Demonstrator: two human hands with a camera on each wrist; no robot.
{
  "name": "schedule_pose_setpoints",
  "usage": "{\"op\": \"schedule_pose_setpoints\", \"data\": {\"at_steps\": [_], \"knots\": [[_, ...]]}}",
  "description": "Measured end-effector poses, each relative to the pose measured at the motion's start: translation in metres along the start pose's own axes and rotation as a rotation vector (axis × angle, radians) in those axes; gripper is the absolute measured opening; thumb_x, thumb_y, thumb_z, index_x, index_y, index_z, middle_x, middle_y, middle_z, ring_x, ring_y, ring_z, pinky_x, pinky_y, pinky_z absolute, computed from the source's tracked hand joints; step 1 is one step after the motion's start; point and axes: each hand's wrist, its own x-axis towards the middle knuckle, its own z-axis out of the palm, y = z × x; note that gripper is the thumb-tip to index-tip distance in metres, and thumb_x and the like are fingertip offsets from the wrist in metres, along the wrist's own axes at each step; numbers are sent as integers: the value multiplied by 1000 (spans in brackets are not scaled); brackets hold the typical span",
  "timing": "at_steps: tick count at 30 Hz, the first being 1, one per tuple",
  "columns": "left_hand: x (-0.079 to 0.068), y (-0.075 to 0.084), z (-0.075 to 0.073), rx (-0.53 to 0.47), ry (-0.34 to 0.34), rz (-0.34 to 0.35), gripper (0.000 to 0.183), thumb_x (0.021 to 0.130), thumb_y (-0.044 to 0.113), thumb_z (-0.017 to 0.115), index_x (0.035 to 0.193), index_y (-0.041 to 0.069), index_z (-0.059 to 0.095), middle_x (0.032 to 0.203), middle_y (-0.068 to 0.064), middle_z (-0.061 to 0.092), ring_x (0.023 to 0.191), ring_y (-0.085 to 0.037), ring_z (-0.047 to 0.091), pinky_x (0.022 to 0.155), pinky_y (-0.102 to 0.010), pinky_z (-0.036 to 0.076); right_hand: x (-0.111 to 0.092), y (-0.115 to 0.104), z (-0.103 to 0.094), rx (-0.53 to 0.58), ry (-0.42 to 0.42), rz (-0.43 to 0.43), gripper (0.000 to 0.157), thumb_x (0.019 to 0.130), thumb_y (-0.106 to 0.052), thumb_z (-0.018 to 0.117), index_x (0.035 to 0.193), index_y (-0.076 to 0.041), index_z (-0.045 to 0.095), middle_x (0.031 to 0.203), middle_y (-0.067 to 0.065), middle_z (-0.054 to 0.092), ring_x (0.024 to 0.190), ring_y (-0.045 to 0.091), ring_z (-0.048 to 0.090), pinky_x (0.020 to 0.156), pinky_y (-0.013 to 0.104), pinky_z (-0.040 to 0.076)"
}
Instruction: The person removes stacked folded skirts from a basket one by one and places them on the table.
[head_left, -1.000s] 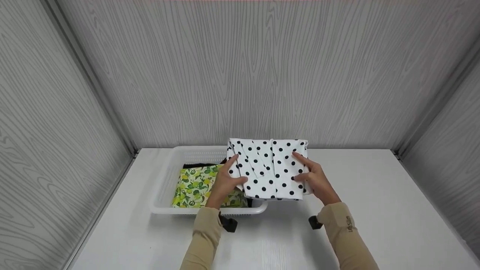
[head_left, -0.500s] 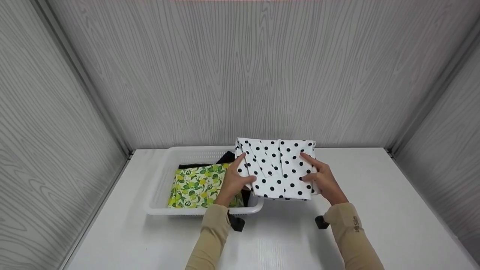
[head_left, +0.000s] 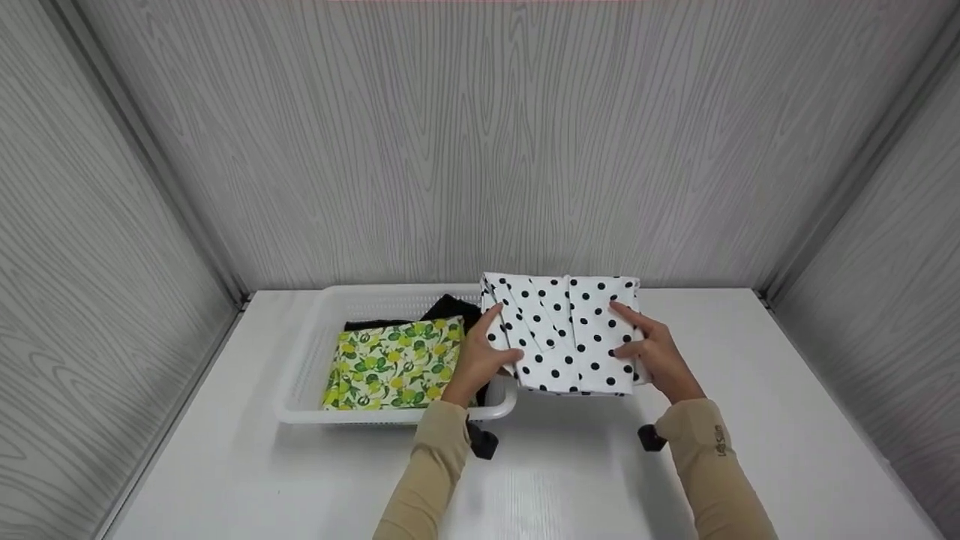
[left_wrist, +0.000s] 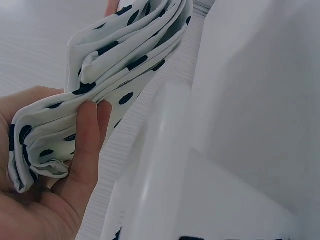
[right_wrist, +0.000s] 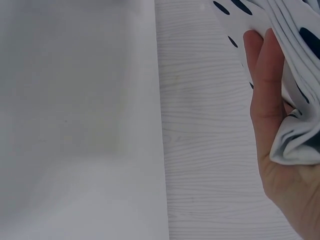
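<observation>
Both hands hold a folded white cloth with black polka dots (head_left: pixel 562 337) in the air, right of a white basket (head_left: pixel 300 375). My left hand (head_left: pixel 480 356) grips its left edge, thumb on top, above the basket's right rim. At the opposite edge my right hand (head_left: pixel 656 356) grips it with the thumb and a finger on the upper face. The left wrist view shows several folded layers of the polka-dot cloth (left_wrist: pixel 120 65) between thumb and fingers. In the right wrist view, the right fingers (right_wrist: pixel 270 75) lie along the cloth's underside.
In the basket lies a folded lemon-print cloth (head_left: pixel 397 364), with black fabric (head_left: pixel 450 306) partly showing behind it. The basket stands on a white table (head_left: pixel 360 480). Grey wood-grain panels (head_left: pixel 480 142) enclose the table at the back and both sides.
The polka-dot cloth and both hands have shifted right relative to the basket, so more of the lemon-print cloth and black fabric shows. The grip of both hands looks the same.
</observation>
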Motion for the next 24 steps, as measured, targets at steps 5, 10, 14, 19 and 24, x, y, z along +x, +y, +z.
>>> {"op": "schedule_pose_setpoints", "data": {"at_steps": [5,10,14,19,24], "knots": [[3,1,5,-15,-36,2,87,82,-2,74,159,12,36,162,-17,31,58,-13,61,63,-33,58,-1,1,-8,19,1,2,89,76,16,59,157,-13,37,167,12,19,139,31,36,93,26,49],[4,0,8,-27,-43,-7,88,81,-5,73,159,11,35,162,-18,31,60,-14,63,63,-32,59,1,4,-11,7,3,-2,87,77,15,60,157,-12,38,166,13,22,138,31,38,93,25,50],[4,-3,12,-23,-55,-12,88,80,-4,73,159,11,35,161,-20,32,59,-14,63,63,-33,59,1,8,-13,-6,12,13,88,76,16,59,157,-11,38,166,12,21,139,31,37,97,28,47],[4,-7,17,-25,-56,-13,88,80,-5,73,159,11,35,159,-21,34,58,-12,62,69,-41,60,1,12,-14,-3,12,27,89,75,17,58,157,-11,37,167,12,19,143,32,31,112,42,37],[6,-4,24,-14,-68,-34,92,79,-8,73,159,14,35,158,-21,36,64,-16,66,68,-38,60,1,16,-20,8,23,24,89,76,17,58,157,-10,36,167,12,19,146,33,28,118,47,27]]}}
